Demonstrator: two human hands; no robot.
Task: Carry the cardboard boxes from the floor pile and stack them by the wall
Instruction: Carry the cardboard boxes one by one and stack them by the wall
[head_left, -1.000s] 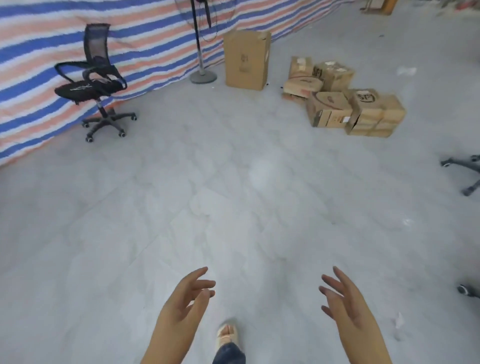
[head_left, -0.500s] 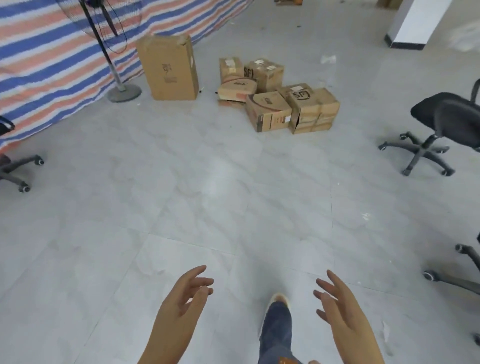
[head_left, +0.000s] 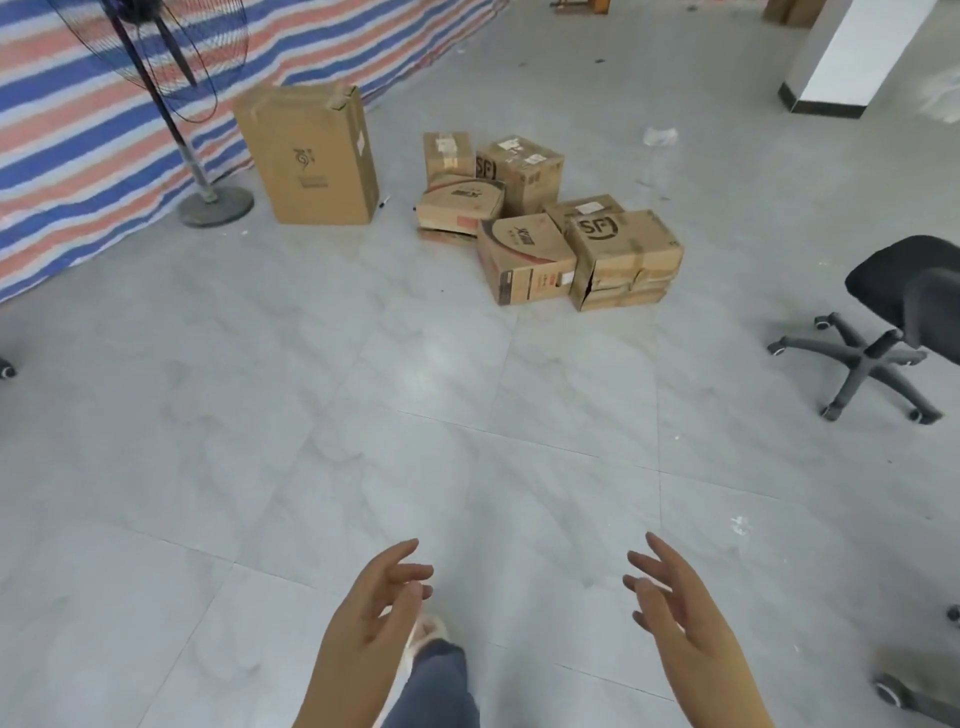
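Note:
A pile of several brown cardboard boxes (head_left: 550, 218) lies on the grey tiled floor, far ahead and slightly right of centre. A tall cardboard box (head_left: 311, 156) stands upright to the pile's left, beside the striped tarp wall (head_left: 78, 135). My left hand (head_left: 374, 618) and my right hand (head_left: 675, 603) hover low in the frame with relaxed, spread fingers and hold nothing. Both hands are well short of the boxes. My leg and foot (head_left: 434, 670) show between them.
A standing fan (head_left: 182, 104) with a round base stands left of the tall box. A black office chair (head_left: 893, 322) sits at the right, and more chair casters (head_left: 893, 691) show at the lower right edge. A white pillar (head_left: 852, 52) rises at the back right.
The view has swung right and moved closer to the boxes, which now look larger. The left chair has left the frame. My hands keep the same empty pose.

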